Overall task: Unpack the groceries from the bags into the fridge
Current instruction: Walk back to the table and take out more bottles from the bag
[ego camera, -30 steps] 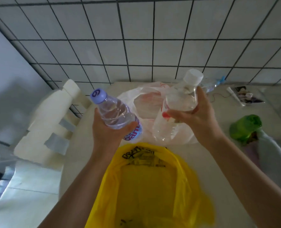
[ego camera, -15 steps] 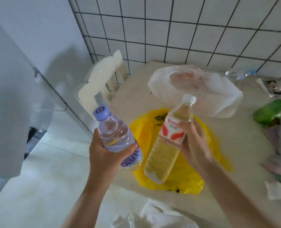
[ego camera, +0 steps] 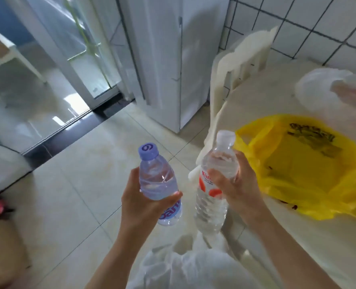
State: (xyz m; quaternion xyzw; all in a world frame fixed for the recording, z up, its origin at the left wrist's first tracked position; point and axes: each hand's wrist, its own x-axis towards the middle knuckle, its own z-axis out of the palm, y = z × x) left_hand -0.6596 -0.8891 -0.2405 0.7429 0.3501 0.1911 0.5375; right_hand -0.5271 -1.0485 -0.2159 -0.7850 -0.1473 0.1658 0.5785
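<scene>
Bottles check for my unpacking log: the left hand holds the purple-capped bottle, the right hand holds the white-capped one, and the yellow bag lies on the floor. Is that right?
Not quite. The head view shows the yellow bag lying on the table, not on the floor. The rest holds: the left hand grips the purple-capped bottle, and the right hand grips the white-capped bottle.

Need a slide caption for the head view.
Left hand and right hand each grip a water bottle beside the yellow bag.
</scene>
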